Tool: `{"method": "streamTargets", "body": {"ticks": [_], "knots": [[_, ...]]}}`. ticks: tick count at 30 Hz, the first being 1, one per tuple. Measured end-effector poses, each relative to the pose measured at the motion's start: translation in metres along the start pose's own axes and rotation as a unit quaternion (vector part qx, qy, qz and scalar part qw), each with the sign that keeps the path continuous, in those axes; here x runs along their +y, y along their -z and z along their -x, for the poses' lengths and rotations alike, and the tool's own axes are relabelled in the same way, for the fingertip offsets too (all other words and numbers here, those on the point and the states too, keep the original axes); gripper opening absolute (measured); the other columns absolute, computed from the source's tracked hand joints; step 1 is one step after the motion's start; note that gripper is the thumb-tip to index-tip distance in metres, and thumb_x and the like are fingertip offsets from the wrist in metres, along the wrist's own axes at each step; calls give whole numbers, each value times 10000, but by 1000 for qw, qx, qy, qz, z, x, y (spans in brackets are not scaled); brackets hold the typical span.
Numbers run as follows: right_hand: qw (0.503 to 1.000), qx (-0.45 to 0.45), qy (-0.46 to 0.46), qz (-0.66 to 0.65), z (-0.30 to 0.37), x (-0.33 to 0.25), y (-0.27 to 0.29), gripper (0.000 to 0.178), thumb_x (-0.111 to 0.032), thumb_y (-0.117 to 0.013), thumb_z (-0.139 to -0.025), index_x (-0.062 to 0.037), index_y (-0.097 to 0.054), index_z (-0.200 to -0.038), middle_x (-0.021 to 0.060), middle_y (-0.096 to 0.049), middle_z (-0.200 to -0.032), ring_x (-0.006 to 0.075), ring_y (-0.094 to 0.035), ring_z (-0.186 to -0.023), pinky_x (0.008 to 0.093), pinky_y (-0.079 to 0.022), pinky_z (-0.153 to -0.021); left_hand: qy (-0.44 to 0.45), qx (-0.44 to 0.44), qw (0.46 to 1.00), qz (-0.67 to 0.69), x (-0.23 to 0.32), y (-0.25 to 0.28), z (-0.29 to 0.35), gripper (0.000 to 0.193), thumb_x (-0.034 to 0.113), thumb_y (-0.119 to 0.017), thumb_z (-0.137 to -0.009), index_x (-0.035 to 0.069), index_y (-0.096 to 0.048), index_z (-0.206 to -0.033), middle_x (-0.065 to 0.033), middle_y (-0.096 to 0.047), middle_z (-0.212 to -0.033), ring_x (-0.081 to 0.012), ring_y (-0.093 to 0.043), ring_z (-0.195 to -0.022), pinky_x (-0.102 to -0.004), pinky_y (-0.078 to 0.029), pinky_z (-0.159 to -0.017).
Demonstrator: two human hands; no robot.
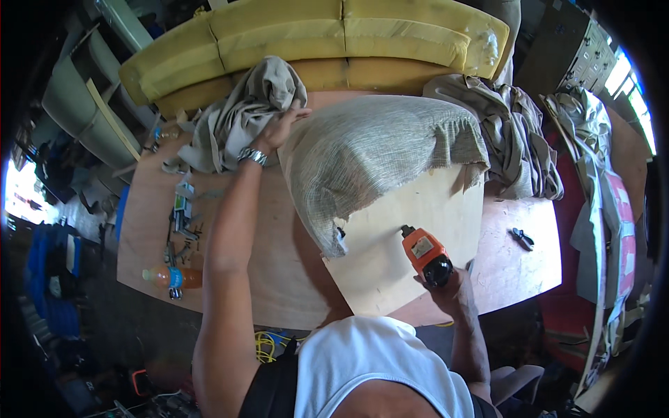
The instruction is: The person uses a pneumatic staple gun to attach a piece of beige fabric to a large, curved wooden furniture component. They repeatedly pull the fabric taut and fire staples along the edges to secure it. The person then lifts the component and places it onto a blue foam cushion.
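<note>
My right hand (448, 285) is wrapped round an orange and black handheld power tool (425, 256) with a narrow dark nose. That nose points away from me, over the bare pale face of a curved wooden panel (390, 244). Woven grey-beige fabric (376, 143) drapes the far and left parts of the panel, its frayed edge lying loosely across the wood. My left hand (282, 129), fingers stretched out, is at the fabric's far left edge; whether it presses on the fabric I cannot tell. Beside it lies a crumpled grey cloth (244, 115).
A yellow foam sofa (279, 42) stands behind the wooden table (157, 230). More bunched fabric (519, 139) lies to the right, with dark-handled pliers (522, 239) nearer. On the left are a bottle of orange liquid (173, 277) and small tools (182, 209). Yellow cord (266, 345) hangs below.
</note>
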State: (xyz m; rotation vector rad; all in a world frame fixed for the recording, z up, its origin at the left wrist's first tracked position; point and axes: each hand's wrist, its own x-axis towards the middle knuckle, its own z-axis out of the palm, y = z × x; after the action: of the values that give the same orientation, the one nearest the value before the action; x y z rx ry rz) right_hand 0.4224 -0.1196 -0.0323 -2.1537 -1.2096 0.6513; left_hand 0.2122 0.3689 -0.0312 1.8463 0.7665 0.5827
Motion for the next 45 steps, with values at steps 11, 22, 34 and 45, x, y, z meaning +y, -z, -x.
{"method": "streamTargets", "body": {"ticks": [11, 22, 34, 45], "knots": [[999, -32, 1, -31, 5, 13, -11, 597, -163, -758, -766, -149, -563, -1330, 172, -731, -920, 380, -709, -863, 469, -581, -769, -11, -241, 963, -119, 21, -58, -56, 619, 460, -343, -1085, 55, -334, -1553, -96, -368, -1599, -192, -336, -1464, -288, -227, -1207], [995, -49, -38, -77, 11, 14, -20, 544, -203, -776, -787, -106, -591, -1289, 194, -727, -870, 387, -711, -857, 475, -571, -754, -130, -177, 945, -244, 122, -97, 42, 583, 353, -363, -1083, 6, -304, -1548, -182, -279, -1626, -273, -212, -1528, -339, -150, -1243], [932, 55, 165, -318, -41, -38, 12, 385, -341, -773, -890, -10, -654, -1046, 10, -632, -713, 145, -580, -640, 334, -505, -627, -213, -45, 886, -409, 135, -116, 67, 1111, 678, -723, -730, 83, -292, -1562, -180, -368, -1573, -341, -391, -1430, -436, -359, -1168], [982, 0, 125, -140, -80, -95, 24, 484, -485, -741, -886, -28, -665, -1023, 82, -599, -617, 182, -568, -560, 381, -484, -584, -236, -33, 882, -406, 136, -118, 80, 1141, 495, -913, -569, 225, -380, -1541, -164, -393, -1565, -407, -421, -1402, -479, -399, -1144]]}}
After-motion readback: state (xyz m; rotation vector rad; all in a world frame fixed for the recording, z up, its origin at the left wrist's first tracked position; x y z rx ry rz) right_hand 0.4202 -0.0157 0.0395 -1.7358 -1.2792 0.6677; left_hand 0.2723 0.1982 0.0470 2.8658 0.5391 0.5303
